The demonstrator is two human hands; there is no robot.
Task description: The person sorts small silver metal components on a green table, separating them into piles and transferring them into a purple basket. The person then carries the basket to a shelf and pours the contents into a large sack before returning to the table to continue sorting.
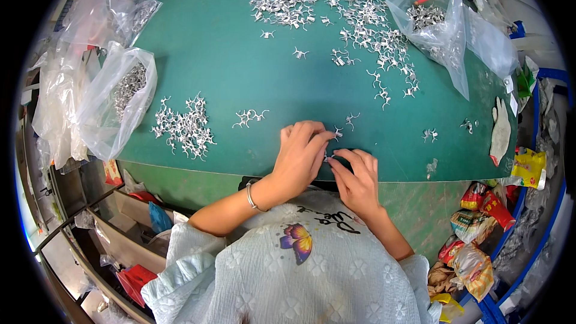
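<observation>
Close to the table's near edge, my left hand (302, 151) and my right hand (358, 181) meet fingertip to fingertip. Pinched between them is a small silvery metal clip (327, 158) with curved prongs, mostly covered by the fingers. Another metal clip (338, 134) lies right beside my left fingertips, and one more loose clip (353, 121) rests just beyond it. To the left of my hands sits a short group of clips (249, 118). Farther left is a heaped pile of similar clips (187, 126).
Larger clip piles (287, 5) spread over the far side of the green table (234, 60). Plastic bags of metal parts stand at left (123, 96) and far right (429, 21). A white glove (500, 132) lies near the right edge; colourful packages (474, 225) sit below.
</observation>
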